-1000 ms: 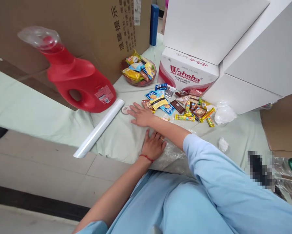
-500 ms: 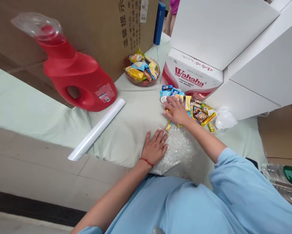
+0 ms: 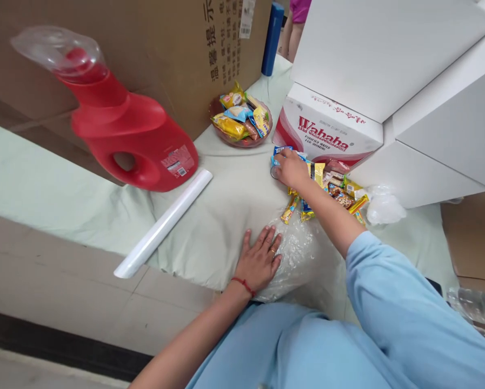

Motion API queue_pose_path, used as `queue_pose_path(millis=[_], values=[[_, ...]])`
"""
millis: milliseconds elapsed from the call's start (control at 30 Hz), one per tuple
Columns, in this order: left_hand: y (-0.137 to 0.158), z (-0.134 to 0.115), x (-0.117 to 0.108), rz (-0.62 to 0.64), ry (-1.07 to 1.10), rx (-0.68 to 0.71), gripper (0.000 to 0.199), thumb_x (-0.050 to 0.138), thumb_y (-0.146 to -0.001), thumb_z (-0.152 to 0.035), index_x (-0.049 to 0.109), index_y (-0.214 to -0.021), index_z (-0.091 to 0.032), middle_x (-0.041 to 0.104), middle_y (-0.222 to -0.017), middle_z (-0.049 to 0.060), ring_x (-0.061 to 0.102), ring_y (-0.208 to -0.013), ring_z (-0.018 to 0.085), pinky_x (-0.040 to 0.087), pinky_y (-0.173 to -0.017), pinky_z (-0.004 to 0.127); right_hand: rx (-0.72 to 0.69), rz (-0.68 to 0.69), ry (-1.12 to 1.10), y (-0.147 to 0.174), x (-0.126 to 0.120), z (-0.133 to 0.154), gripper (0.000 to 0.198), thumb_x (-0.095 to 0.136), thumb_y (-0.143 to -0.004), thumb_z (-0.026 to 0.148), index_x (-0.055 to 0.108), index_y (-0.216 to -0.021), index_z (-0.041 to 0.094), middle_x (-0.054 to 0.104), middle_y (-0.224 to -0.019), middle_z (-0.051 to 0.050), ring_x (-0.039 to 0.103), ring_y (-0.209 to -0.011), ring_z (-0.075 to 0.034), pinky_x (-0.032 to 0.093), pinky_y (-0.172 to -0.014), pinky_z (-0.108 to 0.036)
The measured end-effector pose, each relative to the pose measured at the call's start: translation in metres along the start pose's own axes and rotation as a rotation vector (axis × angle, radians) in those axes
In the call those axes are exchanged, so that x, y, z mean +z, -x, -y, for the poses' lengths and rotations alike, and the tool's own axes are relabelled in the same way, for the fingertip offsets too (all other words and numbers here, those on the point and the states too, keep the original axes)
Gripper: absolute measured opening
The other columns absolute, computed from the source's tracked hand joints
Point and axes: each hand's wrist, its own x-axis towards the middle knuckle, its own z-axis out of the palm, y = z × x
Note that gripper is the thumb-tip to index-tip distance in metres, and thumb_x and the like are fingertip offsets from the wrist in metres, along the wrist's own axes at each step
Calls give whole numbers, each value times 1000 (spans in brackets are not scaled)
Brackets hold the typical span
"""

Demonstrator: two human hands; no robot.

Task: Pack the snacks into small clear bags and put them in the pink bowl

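My left hand (image 3: 259, 259) lies flat with fingers spread, partly on the pale green cloth and partly on a crinkled clear plastic bag (image 3: 303, 259). It wears a red cord bracelet and a ring. My right hand (image 3: 293, 170) reaches over a pile of wrapped snacks (image 3: 339, 197), its fingers curled down around a blue snack packet (image 3: 281, 151) at the pile's left end. The fingertips are partly hidden by the hand. Yellow, brown and blue wrappers lie under and beside my wrist.
Behind the pile stands a Wahaba-lettered carton (image 3: 327, 129). A glass bowl of snacks (image 3: 242, 121), a large red jug (image 3: 132, 135) and a white roll (image 3: 165, 224) are to the left. A white crumpled bag (image 3: 384, 205) sits at right; plastic bottles (image 3: 473, 305) lie lower right.
My right hand has moved from spread over the pile to its left end, and its fingers have curled onto the blue packet. My left hand stays flat. The view has shifted slightly.
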Motion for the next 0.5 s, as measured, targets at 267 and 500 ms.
queue_pose_path(millis=[267,500], values=[[2,0,-2,-21,-4,11,56,30,-107,-49,41,-157,-27,34,-169,5,28,-157,24,7,-129,62,93,221,171,-15,-11,9,39,65,-88,22,72,-123,6,64,-129,-28,59,-121,-39,48,-95,-45],[1,-1,-1,-54,0,13,53,37,-105,-47,46,-154,-27,40,-166,8,32,-155,26,10,-128,63,-113,394,-487,8,-31,98,15,68,-91,28,75,-93,15,73,-86,-5,65,-79,-17,47,-72,-25]])
